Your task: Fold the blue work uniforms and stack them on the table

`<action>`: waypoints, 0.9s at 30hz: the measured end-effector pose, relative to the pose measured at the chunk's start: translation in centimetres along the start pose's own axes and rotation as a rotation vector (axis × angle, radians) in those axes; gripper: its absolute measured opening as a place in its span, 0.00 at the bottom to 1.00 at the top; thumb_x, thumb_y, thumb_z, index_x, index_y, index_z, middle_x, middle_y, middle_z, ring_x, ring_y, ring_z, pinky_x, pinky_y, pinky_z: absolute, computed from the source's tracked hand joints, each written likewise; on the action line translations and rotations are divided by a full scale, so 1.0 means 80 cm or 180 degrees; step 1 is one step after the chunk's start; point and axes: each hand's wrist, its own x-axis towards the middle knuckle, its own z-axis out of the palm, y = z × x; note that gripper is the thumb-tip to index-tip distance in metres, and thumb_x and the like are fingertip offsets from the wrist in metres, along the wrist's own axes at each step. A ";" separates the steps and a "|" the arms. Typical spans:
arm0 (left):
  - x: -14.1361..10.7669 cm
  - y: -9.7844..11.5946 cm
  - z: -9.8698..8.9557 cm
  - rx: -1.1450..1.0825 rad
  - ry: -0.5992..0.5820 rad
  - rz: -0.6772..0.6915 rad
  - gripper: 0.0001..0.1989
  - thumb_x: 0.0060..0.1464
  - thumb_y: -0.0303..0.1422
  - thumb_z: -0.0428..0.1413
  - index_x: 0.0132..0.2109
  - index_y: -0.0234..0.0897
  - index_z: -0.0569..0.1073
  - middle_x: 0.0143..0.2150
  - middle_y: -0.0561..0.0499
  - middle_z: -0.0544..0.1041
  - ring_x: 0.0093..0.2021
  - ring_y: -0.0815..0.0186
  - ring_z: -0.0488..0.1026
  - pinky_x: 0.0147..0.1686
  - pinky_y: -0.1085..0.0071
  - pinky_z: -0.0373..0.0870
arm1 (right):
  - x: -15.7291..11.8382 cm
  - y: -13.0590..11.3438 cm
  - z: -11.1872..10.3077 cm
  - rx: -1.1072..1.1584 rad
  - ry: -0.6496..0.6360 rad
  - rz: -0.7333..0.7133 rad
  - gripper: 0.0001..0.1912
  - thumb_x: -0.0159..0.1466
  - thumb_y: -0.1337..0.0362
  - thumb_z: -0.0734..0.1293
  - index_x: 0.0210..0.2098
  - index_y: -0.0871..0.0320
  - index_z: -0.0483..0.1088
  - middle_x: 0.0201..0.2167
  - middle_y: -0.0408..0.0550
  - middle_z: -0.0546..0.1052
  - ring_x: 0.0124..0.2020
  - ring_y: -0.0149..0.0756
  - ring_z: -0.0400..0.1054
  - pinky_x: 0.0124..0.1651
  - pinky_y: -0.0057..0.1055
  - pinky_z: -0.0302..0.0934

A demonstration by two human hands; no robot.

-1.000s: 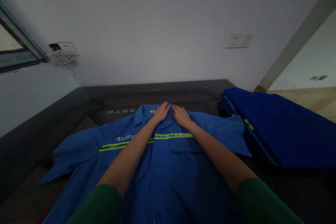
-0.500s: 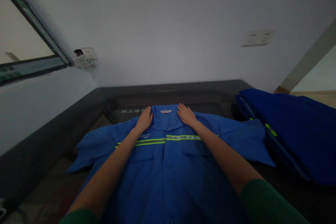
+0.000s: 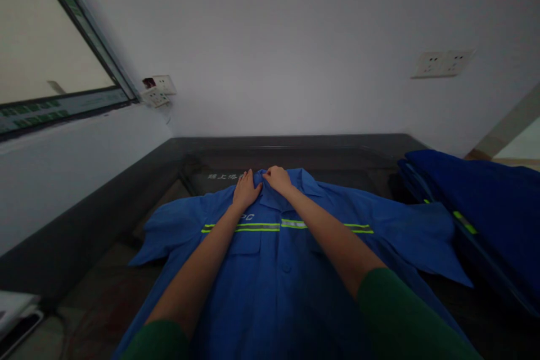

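Observation:
A blue work shirt (image 3: 291, 287) with yellow-green and silver stripes lies front up, its sleeves spread to both sides and its collar at the far end. My left hand (image 3: 247, 191) rests on the shirt beside the left side of the collar, fingers stretched out and thumb reaching toward the collar. At that same side of the collar, my right hand (image 3: 277, 179) has its fingers bent in a pinch on the blue cloth. The right half of the collar (image 3: 310, 184) stands out uncovered. My right hand hides the neck label area.
Folded darker blue garments (image 3: 485, 202) are stacked at the right, near the shirt's sleeve. The dark table (image 3: 287, 142) has a raised rim against the wall. Wall sockets (image 3: 442, 63) sit above it. A white device (image 3: 19, 312) is at the lower left.
My right hand has moved left across the collar from its right side, its fingers going from flat to pinched. My left hand stays by the collar's left side. The view has shifted slightly left.

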 end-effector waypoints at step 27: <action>-0.013 0.011 -0.013 0.0314 -0.0278 -0.0019 0.32 0.64 0.41 0.40 0.68 0.24 0.51 0.70 0.39 0.52 0.70 0.54 0.45 0.67 0.54 0.43 | 0.068 -0.035 0.045 0.0386 -0.0184 0.0901 0.18 0.64 0.58 0.63 0.48 0.62 0.74 0.52 0.62 0.75 0.56 0.48 0.66 0.56 0.41 0.57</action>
